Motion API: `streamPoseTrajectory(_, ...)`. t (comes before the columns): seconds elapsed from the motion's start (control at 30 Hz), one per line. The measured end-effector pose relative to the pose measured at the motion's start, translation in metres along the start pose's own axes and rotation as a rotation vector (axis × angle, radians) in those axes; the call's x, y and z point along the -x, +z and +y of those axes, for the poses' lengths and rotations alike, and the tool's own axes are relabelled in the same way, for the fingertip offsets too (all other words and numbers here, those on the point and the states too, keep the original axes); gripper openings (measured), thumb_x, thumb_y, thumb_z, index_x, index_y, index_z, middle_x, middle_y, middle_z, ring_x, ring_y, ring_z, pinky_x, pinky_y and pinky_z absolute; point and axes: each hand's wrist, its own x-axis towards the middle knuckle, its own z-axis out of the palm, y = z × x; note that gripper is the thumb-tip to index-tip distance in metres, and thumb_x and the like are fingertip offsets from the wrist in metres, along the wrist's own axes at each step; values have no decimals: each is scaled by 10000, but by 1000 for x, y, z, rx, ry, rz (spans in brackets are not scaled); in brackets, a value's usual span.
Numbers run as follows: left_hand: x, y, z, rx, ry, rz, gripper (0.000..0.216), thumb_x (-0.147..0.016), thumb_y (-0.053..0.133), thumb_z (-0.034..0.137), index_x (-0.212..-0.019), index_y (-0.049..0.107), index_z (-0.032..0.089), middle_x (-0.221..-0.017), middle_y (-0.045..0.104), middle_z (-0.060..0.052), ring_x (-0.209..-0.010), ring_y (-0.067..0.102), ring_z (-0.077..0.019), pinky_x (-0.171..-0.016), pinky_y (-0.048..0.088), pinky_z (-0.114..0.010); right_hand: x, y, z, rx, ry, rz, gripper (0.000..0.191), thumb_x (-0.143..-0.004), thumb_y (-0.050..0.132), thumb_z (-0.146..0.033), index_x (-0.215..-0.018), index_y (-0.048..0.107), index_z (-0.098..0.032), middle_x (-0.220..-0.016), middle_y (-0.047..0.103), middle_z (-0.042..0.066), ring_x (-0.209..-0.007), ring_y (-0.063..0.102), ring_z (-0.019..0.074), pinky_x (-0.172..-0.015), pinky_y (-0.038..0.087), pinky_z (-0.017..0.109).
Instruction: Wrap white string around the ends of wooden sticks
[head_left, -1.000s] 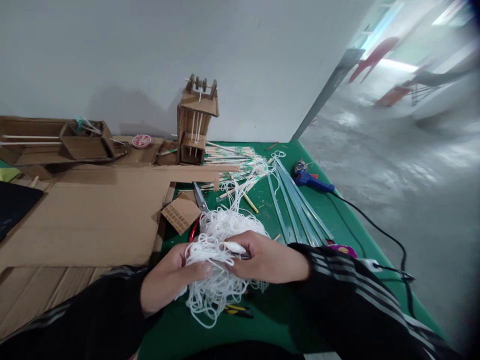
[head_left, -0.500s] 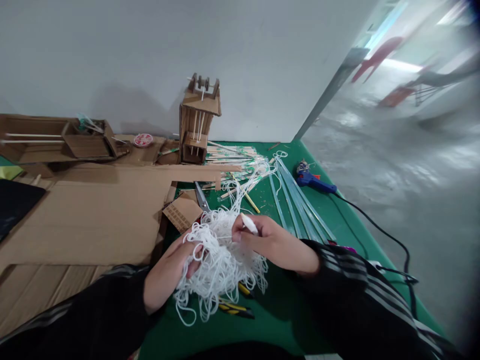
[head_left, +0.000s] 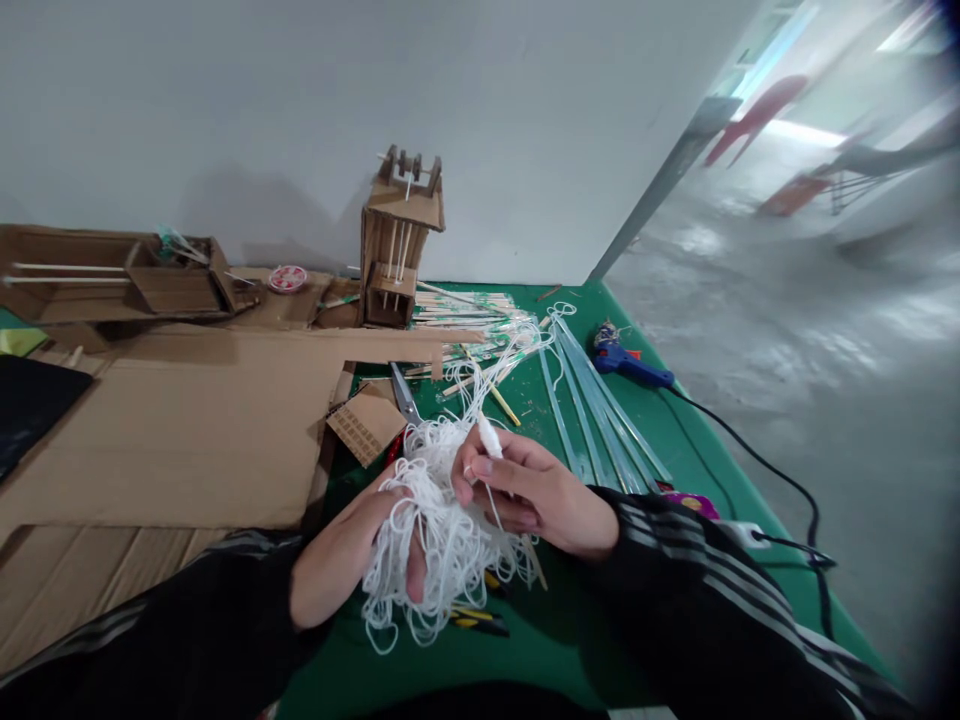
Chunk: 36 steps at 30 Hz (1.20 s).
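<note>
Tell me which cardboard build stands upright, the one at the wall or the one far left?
The cardboard tower at the wall stands upright, topped with small wheels; the cardboard trough far left lies long and low.

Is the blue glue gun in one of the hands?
No, the glue gun lies on the green table, away from both hands.

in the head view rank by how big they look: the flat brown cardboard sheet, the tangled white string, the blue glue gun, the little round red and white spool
1. Flat brown cardboard sheet
2. Tangled white string, though it lies nearer the camera
3. Blue glue gun
4. Small round red and white spool, farther back, so its rank below the gun is unsure
</note>
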Motion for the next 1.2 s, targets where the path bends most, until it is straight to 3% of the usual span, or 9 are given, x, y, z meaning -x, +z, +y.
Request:
streamPoseTrajectory(0.23, 0, 1, 4, 65, -32, -157, 512, -898, 398, 442, -553, 654, 164, -504, 644, -61, -476, 524, -174, -550, 417, -291, 1, -1, 0, 249, -91, 72, 211, -930, 552, -372, -867, 514, -175, -806, 607, -3, -415, 263, 17, -369, 184, 179)
streamPoseTrajectory(0.5, 0, 1, 0, 123, -38, -110, 328, -846, 462, 363, -940, 681, 138, -525, 662, -36, -582, 589, -211, -636, 449, -297, 1, 3, -4, 58, -107, 182, 175, -900, 582, -337, -845, 498, -195, -804, 611, -23, -389, 210, 14, -357, 135, 182)
streamPoseTrajectory(0.63, 3, 3, 2, 161, -46, -106, 293, -840, 517, 370, -962, 661, 145, -573, 652, -23, -580, 593, -197, -605, 458, -287, 0, 0, -6, -56, -94, 223, 163, -892, 578, -330, -835, 485, -209, -822, 601, -45, -375, 187, 13, -334, 117, 179)
streamPoseTrajectory(0.8, 6, 3, 6, 203, -17, -53, 245, -750, 681, 244, -969, 603, 167, -691, 681, -3, -654, 604, -161, -648, 466, -261, -2, -3, -8, -136, -121, 295, 157, -891, 576, -334, -839, 490, -214, -827, 579, -58, -380, 190, 15, -322, 119, 181)
streamPoseTrajectory(0.97, 7, 2, 8, 60, 6, -76, 96, -853, 606, 253, -902, 564, 181, -732, 699, -11, -702, 622, -163, -700, 468, -273, -3, -2, -6, -106, -135, 299, 149, -915, 560, -325, -835, 524, -204, -815, 573, -55, -377, 194, 8, -325, 111, 182)
streamPoseTrajectory(1.2, 8, 4, 9, 107, -2, -64, 168, -836, 599, 206, -1000, 590, 170, -736, 698, -7, -715, 623, -156, -741, 470, -269, -2, 0, -6, -74, -125, 306, 137, -899, 585, -308, -836, 514, -208, -847, 598, -47, -377, 197, 1, -324, 118, 169)
